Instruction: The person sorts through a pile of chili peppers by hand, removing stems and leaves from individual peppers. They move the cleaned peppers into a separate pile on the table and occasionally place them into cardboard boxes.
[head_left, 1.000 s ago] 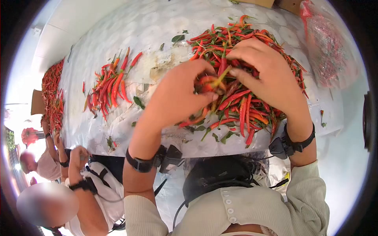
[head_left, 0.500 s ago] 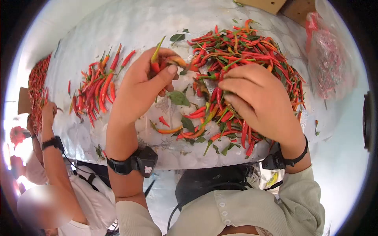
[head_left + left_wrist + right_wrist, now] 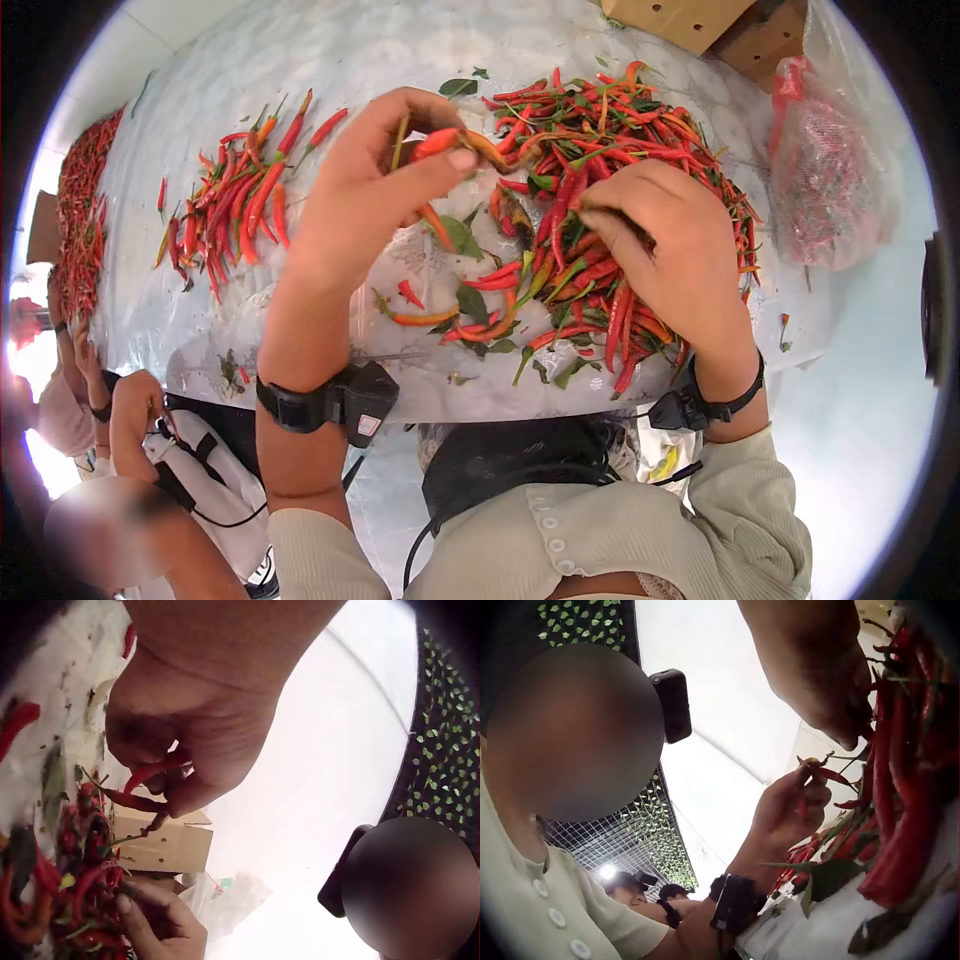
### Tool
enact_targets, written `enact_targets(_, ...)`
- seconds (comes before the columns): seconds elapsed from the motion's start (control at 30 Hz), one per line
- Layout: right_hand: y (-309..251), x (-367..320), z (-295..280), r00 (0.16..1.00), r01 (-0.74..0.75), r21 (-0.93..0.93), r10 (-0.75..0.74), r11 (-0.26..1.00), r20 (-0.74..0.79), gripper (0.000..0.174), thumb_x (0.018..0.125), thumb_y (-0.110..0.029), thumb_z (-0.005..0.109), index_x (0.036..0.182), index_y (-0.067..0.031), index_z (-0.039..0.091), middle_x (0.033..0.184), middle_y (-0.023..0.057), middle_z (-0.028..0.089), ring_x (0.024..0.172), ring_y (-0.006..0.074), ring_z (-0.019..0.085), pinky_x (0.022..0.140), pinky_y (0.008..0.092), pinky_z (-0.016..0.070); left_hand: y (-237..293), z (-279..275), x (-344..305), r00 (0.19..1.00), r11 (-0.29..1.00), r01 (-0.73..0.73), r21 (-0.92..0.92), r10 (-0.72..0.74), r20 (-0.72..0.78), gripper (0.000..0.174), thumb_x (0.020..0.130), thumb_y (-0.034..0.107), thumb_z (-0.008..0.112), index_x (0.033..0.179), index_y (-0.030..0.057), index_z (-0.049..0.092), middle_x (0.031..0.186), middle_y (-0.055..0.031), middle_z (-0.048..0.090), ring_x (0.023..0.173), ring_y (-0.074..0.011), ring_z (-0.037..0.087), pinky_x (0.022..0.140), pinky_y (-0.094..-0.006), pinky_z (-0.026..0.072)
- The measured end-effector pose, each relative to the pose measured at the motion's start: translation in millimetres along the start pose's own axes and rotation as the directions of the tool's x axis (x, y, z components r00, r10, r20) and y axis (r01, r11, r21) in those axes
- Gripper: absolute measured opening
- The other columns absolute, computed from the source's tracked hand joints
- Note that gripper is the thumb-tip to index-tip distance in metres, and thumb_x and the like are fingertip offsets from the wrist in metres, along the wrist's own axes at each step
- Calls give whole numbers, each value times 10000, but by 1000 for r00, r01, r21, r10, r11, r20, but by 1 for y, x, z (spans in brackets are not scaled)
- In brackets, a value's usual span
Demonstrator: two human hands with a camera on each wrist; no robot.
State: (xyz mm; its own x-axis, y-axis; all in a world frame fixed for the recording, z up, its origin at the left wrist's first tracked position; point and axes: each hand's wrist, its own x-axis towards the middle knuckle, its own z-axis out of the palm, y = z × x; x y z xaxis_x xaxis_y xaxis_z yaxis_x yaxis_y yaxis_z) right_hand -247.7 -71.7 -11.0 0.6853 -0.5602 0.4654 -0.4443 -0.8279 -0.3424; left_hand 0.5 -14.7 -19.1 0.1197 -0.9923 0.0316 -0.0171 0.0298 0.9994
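Observation:
In the head view the left hand (image 3: 365, 200) holds several red and orange chilies (image 3: 440, 143) between thumb and curled fingers, above the table left of the large chili heap (image 3: 640, 130). The left wrist view shows red chilies (image 3: 135, 799) pinched by the left hand (image 3: 199, 727). My right hand (image 3: 675, 235) lies over the heap's front part, fingers bent down among the chilies; whether it grips one is hidden. The right wrist view has the right hand (image 3: 817, 667) close against red chilies (image 3: 904, 787).
A smaller chili pile (image 3: 235, 205) lies to the left on the plastic-covered table (image 3: 400, 50). Loose leaves (image 3: 460, 236) are scattered by the heap. Cardboard boxes (image 3: 680, 18) and a clear bag (image 3: 825, 190) stand at the right back. Other people sit at the far left.
The left hand has moved left, away from the heap, carrying chilies out from it. The right hand has come down toward the heap's front, its fingers bent over the chilies.

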Motion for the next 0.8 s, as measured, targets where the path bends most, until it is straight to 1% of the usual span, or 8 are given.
enact_targets(0.17,2,3,-10,977,-162,95,173,982,-123,132,825,-31,724,954,-17,705,887,97,687,827,227,669,735,314,525,6,-2,0,994,945,99,-313,-108,-9,275,922,123,559,1183,45,528,952,-76,649,619,-55,454,472,-183,292)
enact_targets(0.3,11,2,1,953,-171,578,283,798,-109,221,820,-3,717,1040,-17,699,1031,101,665,893,217,669,789,303,529,4,-5,2,987,961,158,-228,-150,54,316,910,139,594,1197,25,526,989,-84,649,663,-73,502,502,-183,360)
enact_targets(0.4,18,4,-1,1000,-24,246,19,969,23,414,764,-21,754,1166,-40,658,1147,112,643,1047,260,640,903,347,505,-3,6,1,999,995,1,96,-5,40,378,862,123,688,1196,11,549,1016,-78,644,740,-108,554,613,-223,460)
enact_targets(0.43,15,5,1,999,-11,163,4,986,44,451,747,-46,766,1182,-42,647,1182,114,633,1094,283,611,940,367,485,-6,10,1,996,971,-82,226,73,49,406,843,118,724,1196,7,558,1024,-76,642,766,-121,569,657,-242,490)
enact_targets(0.47,10,5,6,997,4,85,-10,996,74,490,730,-71,778,1198,-45,635,1216,116,622,1141,305,582,976,387,465,-8,13,-3,991,976,13,217,-41,125,502,745,86,813,1185,6,587,1057,-74,637,824,-163,591,764,-300,509)
enact_targets(0.53,6,5,11,990,42,-33,-37,999,133,655,681,-113,809,1290,-58,575,1244,102,615,1198,310,529,1023,423,421,-11,19,-6,985,872,-130,473,58,163,531,712,97,825,1181,15,592,1058,-79,632,808,-175,594,743,-307,506)
enact_targets(0.6,3,10,14,992,58,-69,-50,996,118,584,676,-86,783,1233,-55,608,1194,97,621,1130,308,546,967,417,441,-16,21,-6,960,725,-275,632,169,225,564,652,89,824,1169,32,606,1052,-102,618,820,-228,606,746,-334,506)
enact_targets(0.8,-7,19,13,961,-38,-101,64,994,270,424,670,-51,764,1080,-65,658,1117,77,597,1109,299,528,958,409,431,-15,22,-7,950,697,-276,661,94,298,480,668,59,773,1122,34,621,1030,-129,608,866,-289,595,767,-374,496)
